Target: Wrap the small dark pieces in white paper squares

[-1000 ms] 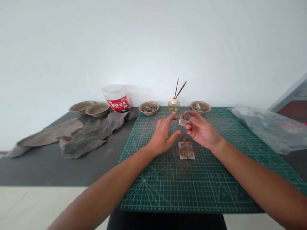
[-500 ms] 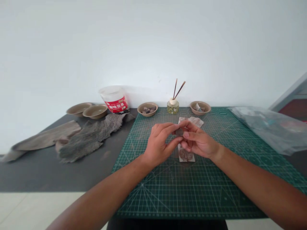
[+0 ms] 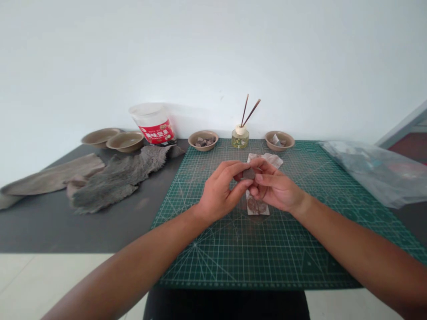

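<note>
A small dark grey-brown piece (image 3: 248, 174) is pinched between the fingertips of both hands, above the green cutting mat (image 3: 213, 253). My left hand (image 3: 225, 186) grips its left side with thumb and fingers. On the right side, my right hand (image 3: 273, 184) holds it too, fingers bent. Beneath the hands lies a stained white paper strip (image 3: 258, 208), partly hidden by them. A crumpled white piece (image 3: 273, 159) shows just behind the fingers.
Behind stand a bowl of brown chunks (image 3: 203, 141), a reed diffuser (image 3: 240, 137) and a bowl with scraps (image 3: 279, 141). At left are grey cloths (image 3: 116, 182), two bowls (image 3: 125, 141) and a red-labelled tub (image 3: 153, 124). A plastic bag (image 3: 376, 171) lies right.
The whole view has shifted, so the table and its objects appear higher in the picture. Both hands still hold the small piece, with little change in their grip.
</note>
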### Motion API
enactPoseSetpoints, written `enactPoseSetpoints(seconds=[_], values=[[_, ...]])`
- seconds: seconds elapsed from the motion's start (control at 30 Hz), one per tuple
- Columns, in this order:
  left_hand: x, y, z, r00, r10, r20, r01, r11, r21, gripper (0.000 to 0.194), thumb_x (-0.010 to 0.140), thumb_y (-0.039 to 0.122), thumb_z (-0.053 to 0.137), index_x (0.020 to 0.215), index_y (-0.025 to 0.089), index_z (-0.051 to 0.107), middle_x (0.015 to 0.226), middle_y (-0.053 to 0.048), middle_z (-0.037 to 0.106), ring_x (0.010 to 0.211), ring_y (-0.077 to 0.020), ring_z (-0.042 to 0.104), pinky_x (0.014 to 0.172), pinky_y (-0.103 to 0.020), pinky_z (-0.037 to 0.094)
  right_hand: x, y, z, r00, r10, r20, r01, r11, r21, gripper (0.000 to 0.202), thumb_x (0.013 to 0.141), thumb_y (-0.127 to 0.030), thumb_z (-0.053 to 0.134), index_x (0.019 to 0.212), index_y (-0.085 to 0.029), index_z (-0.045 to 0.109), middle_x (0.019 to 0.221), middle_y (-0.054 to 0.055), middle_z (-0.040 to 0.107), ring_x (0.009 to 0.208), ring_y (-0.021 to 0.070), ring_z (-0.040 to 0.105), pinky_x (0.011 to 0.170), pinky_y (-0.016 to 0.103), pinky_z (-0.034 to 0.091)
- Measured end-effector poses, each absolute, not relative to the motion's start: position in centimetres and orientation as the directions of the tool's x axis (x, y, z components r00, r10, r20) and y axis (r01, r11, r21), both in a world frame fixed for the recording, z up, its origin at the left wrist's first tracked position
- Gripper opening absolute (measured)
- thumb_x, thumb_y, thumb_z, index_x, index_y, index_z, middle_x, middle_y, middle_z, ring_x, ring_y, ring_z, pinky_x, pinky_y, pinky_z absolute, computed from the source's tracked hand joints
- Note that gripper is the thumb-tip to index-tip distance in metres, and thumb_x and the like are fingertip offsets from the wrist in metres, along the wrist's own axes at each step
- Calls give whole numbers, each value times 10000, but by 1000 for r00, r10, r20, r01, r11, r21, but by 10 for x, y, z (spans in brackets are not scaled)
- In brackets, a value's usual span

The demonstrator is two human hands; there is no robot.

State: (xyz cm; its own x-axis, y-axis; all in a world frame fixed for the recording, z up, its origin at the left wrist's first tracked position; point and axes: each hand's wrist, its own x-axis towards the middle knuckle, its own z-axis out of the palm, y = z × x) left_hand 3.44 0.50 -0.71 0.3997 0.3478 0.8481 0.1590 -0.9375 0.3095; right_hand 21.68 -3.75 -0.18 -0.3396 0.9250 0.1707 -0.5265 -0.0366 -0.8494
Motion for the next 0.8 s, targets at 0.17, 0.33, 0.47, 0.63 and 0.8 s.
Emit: enactPoseSetpoints(seconds=[0.17,0.33,0.47,0.63,0.8], values=[[34,4,-8,408,355,841,175,-935,309,315,975,282,600,1279,232,538,1162,-74,636,982,-159,639,793,-290,582,217,-38,-1,-336,927,170,-525,-34,-850,263,826,-281,761,1051,-248,628,826,-42,719,623,89,693,545,177,575],[35,3,-8,410,353,841,155,-936,317,319,969,267,609,1278,237,539,1181,-69,627,987,-152,632,791,-272,581,216,-38,-1,-319,931,178,-549,-28,-835,240,823,-272,763,1024,-243,636,786,-52,707,610,87,691,534,172,572],[34,4,-9,426,370,826,152,-929,338,331,961,259,622,1280,237,540,1168,-60,626,888,-125,633,744,-249,579,216,-39,0,-318,932,175,-559,-36,-828,219,831,-273,755,1011,-237,636,778,-48,705,617,92,694,540,177,577],[34,4,-9,422,366,830,144,-930,337,324,953,255,636,1264,233,546,1166,-52,625,820,-98,626,709,-226,570,215,-39,0,-306,938,164,-536,-28,-844,207,838,-273,746,1001,-239,623,773,-56,690,602,88,686,539,179,572],[35,3,-9,417,371,830,144,-929,342,316,961,265,625,1265,239,543,1154,-55,629,842,-110,636,707,-232,572,215,-40,2,-331,927,179,-521,-22,-853,245,834,-300,755,1022,-245,606,794,-50,689,616,95,691,539,188,569]])
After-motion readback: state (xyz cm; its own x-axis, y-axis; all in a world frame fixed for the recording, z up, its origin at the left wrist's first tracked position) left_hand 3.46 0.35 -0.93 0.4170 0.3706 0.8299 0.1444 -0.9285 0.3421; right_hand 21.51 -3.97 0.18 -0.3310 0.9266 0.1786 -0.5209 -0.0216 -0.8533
